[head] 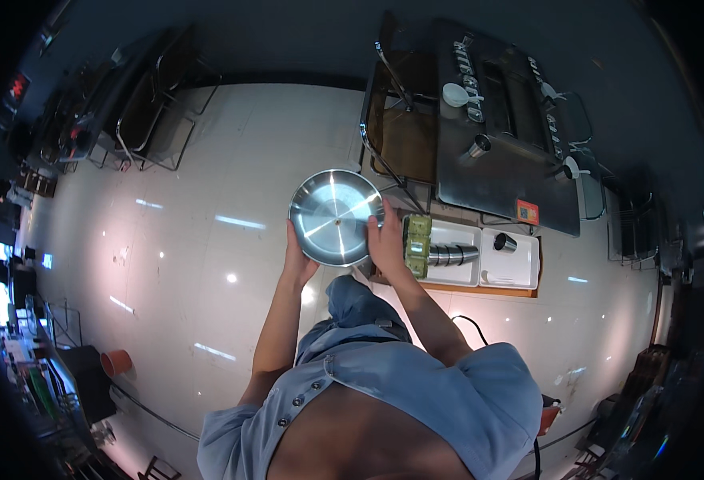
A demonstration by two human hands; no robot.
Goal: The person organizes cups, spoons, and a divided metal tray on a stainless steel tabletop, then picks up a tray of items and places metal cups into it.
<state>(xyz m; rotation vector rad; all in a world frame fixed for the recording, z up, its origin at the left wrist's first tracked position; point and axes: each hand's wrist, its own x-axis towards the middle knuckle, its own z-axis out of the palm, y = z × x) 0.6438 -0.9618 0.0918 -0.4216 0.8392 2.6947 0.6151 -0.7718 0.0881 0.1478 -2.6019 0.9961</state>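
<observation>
A shallow, shiny stainless-steel bowl [328, 207] is held out in front of my body, its open inside facing up. My left hand [299, 259] grips its lower left rim, most of the fingers hidden underneath. On the opposite side my right hand [388, 243] has its thumb over the rim. Just right of that hand, a green container [418, 229] with square sections sits at the end of a white tray [452, 230]. Nested metal cups [451, 255] lie sideways in the tray. A second white tray [523, 267] holds one tipped metal cup [505, 242].
A dark dining table [526, 186] stands at the upper right, bearing a metal cup [479, 146], a white handled bowl [455, 95] and a red card [527, 212]. Chairs [409, 144] line its near side. An orange bucket [117, 362] and a cable [154, 413] are at lower left.
</observation>
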